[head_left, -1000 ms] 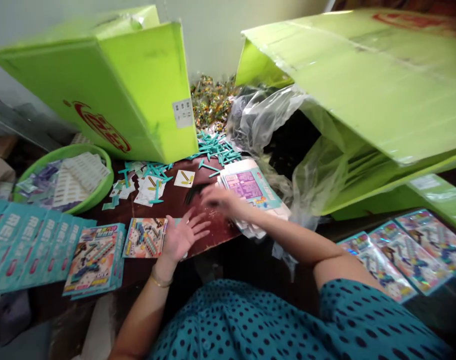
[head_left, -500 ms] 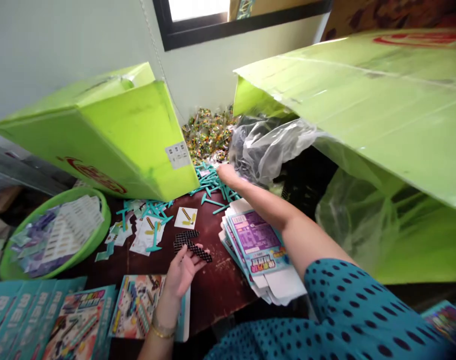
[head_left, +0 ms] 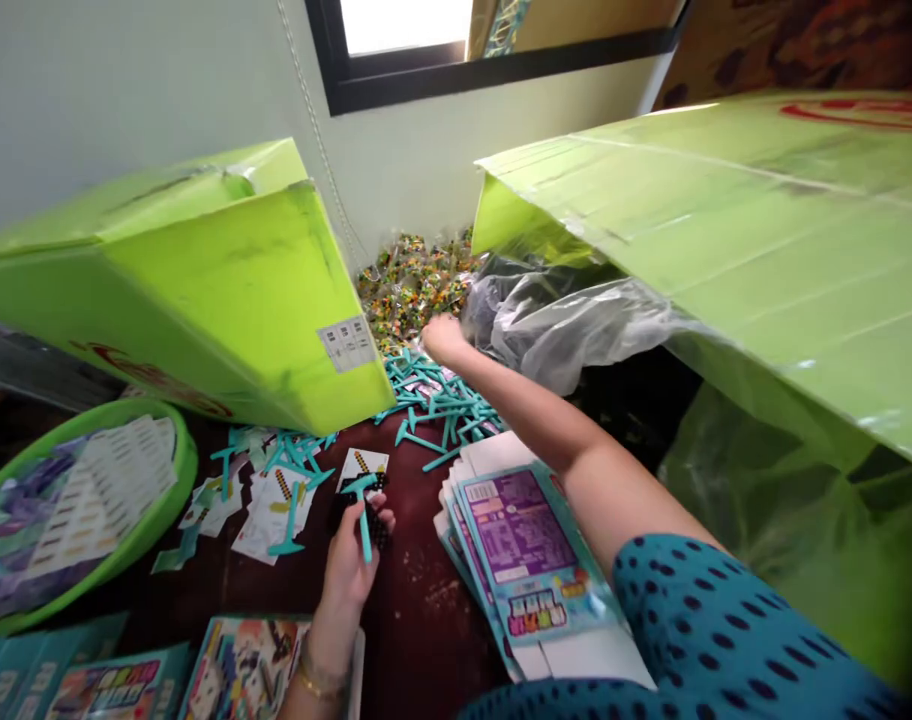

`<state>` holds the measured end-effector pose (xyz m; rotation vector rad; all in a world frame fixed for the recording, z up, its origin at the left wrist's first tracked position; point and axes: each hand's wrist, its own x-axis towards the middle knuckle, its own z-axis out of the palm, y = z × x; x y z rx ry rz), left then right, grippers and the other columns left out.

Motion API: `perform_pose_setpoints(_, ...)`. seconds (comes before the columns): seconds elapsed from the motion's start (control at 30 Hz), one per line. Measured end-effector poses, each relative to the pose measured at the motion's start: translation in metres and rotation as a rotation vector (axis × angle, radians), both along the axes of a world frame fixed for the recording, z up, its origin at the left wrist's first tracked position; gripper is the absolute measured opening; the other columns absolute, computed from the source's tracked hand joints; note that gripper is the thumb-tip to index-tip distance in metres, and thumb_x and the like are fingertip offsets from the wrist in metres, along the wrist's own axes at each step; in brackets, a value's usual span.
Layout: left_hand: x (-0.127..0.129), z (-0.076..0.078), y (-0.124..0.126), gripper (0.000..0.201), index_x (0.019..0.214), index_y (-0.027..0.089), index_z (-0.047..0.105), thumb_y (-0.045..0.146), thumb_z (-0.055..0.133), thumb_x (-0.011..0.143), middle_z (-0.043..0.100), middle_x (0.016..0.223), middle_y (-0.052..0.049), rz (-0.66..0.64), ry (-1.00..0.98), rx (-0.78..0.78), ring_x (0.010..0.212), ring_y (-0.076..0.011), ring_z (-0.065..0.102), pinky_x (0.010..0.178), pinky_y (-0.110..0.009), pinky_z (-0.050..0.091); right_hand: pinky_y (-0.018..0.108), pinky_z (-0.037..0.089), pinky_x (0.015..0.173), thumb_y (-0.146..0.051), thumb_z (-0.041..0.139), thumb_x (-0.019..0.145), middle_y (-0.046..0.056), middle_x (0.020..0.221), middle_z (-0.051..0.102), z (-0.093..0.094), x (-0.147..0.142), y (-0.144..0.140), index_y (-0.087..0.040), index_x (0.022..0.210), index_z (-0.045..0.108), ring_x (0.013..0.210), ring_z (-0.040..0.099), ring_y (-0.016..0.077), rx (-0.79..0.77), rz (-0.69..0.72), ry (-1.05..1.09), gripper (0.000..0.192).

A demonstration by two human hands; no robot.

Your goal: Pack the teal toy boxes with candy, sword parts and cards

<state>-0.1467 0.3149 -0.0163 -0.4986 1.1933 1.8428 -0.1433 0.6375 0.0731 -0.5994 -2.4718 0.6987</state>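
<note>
At about seven o'clock from the middle of the dark red table (head_left: 426, 610), the left hand (head_left: 349, 565) holds a teal pickaxe piece (head_left: 364, 510). Its long axis runs nearly straight along the twelve-to-six line: the crosswise head lies at the twelve o'clock end, just under a small white card (head_left: 366, 465), and the thin handle points down toward six o'clock. The hand is narrowly closed, thumb and fingertips pinching the piece together with a black gridded strip (head_left: 381, 525) that lies under it; how the fingers grip the strip is partly hidden. The piece is flat, plain teal plastic, T-shaped, with a short curved head and a slender shaft.

The right hand (head_left: 442, 338) is stretched far out toward twelve o'clock, resting at the edge of a heap of small yellow-and-green packets (head_left: 411, 285), just above a pile of loose teal pickaxes (head_left: 441, 405). Its fingers are turned away, so I cannot tell how far it is open or whether it holds anything.

At four o'clock from the left hand lies a stack of flattened printed boxes (head_left: 527, 560), purple and teal on top. At ten o'clock stands a lime green carton (head_left: 223, 290) tipped on its side, and at nine o'clock a green basin (head_left: 167, 500) with white sheets in it. A second lime carton (head_left: 726, 220) with a clear plastic liner (head_left: 568, 320) fills the two o'clock side.
</note>
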Motion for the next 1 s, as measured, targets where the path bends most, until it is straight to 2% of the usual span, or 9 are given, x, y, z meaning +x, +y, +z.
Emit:
perform_pose_setpoints(0.1, 0.006, -0.001, -0.023, 0.012, 0.09, 0.018, 0.072, 0.017, 0.061, 0.093, 0.078, 0.082, -0.006, -0.01, -0.014, -0.048, 0.06, -0.0152, 0.071, 0.065, -0.028, 0.065, 0.069, 0.025, 0.122, -0.028, 0.065, 0.093, 0.019, 0.125, 0.072, 0.01, -0.027, 0.088, -0.009, 0.106, 0.076, 0.137, 0.054, 0.0348, 0.056, -0.119, -0.156, 0.025)
perform_pose_setpoints(0.23, 0.006, -0.006, -0.044, 0.011, 0.099, 0.018, 0.072, 0.018, 0.068, 0.088, 0.079, 0.092, -0.008, -0.02, -0.004, -0.052, 0.067, -0.0192, 0.074, 0.069, -0.035, 0.067, 0.069, 0.025, 0.121, -0.012, 0.058, 0.086, 0.022, 0.116, 0.073, 0.001, -0.027, 0.103, -0.007, 0.099, 0.078, 0.128, 0.057, 0.0348, 0.098, -0.131, -0.221, 0.024)
perform_pose_setpoints(0.3, 0.006, -0.002, -0.043, 0.013, 0.098, 0.017, 0.071, 0.015, 0.069, 0.086, 0.08, 0.095, -0.009, 0.017, 0.017, -0.029, 0.071, -0.0193, 0.075, 0.075, -0.035, 0.066, 0.059, 0.042, 0.113, -0.018, 0.061, 0.086, 0.017, 0.112, 0.072, -0.006, -0.017, 0.075, -0.01, 0.1, 0.076, 0.111, 0.064, 0.029, 0.026, -0.107, -0.067, 0.021)
perform_pose_setpoints(0.37, 0.008, 0.003, -0.036, 0.011, 0.095, 0.014, 0.071, 0.013, 0.069, 0.084, 0.079, 0.09, -0.009, 0.047, 0.044, 0.01, 0.074, -0.0193, 0.076, 0.082, -0.035, 0.064, 0.044, 0.058, 0.093, -0.029, 0.067, 0.086, 0.009, 0.1, 0.071, -0.012, -0.002, 0.03, -0.017, 0.105, 0.071, 0.09, 0.066, 0.0218, -0.202, -0.01, 0.169, 0.023)
perform_pose_setpoints(0.47, 0.018, 0.006, -0.023, 0.007, 0.091, 0.014, 0.07, 0.013, 0.066, 0.085, 0.077, 0.083, -0.005, 0.09, 0.083, 0.111, 0.078, -0.0166, 0.075, 0.09, -0.031, 0.059, 0.028, 0.057, 0.065, -0.041, 0.075, 0.082, -0.001, 0.09, 0.064, -0.021, 0.029, -0.053, -0.028, 0.122, 0.06, 0.073, 0.062, 0.0147, -0.644, 0.169, 0.368, 0.044)
perform_pose_setpoints(0.6, 0.04, 0.005, -0.017, 0.011, 0.093, 0.017, 0.069, 0.019, 0.072, 0.083, 0.077, 0.088, -0.003, 0.16, 0.091, 0.179, 0.088, -0.017, 0.075, 0.095, -0.032, 0.056, 0.026, 0.053, 0.056, -0.04, 0.074, 0.083, 0.001, 0.099, 0.066, -0.039, 0.081, -0.151, -0.032, 0.142, 0.048, 0.068, 0.061, 0.0131, -0.971, 0.314, 0.241, 0.065)
perform_pose_setpoints(0.7, 0.06, 0.014, -0.027, 0.025, 0.099, 0.015, 0.071, 0.032, 0.076, 0.083, 0.078, 0.097, -0.008, 0.132, 0.115, 0.259, 0.106, -0.0238, 0.073, 0.104, -0.038, 0.052, 0.029, 0.055, 0.061, -0.037, 0.07, 0.082, 0.004, 0.103, 0.069, -0.058, 0.114, -0.202, -0.027, 0.153, 0.042, 0.069, 0.062, 0.0144, -0.923, 0.384, 0.098, 0.077)
perform_pose_setpoints(0.87, 0.091, 0.022, -0.059, 0.04, 0.109, 0.015, 0.071, 0.043, 0.08, 0.083, 0.077, 0.116, -0.011, 0.111, 0.28, 0.369, 0.128, -0.0277, 0.064, 0.113, -0.04, 0.044, 0.036, 0.058, 0.086, -0.037, 0.067, 0.084, 0.008, 0.116, 0.068, -0.081, 0.142, -0.268, -0.021, 0.153, 0.046, 0.088, 0.065, 0.0181, -0.645, 0.23, 0.175, 0.074)
perform_pose_setpoints(1.0, 0.114, 0.011, -0.087, 0.026, 0.099, 0.017, 0.071, 0.036, 0.08, 0.084, 0.077, 0.105, -0.006, 0.231, 0.437, 0.157, 0.121, -0.0228, 0.065, 0.112, -0.035, 0.043, 0.039, 0.056, 0.099, -0.052, 0.075, 0.079, 0.013, 0.128, 0.068, -0.083, 0.16, -0.313, -0.019, 0.139, 0.058, 0.115, 0.066, 0.0241, -0.887, 0.117, 0.234, 0.071)
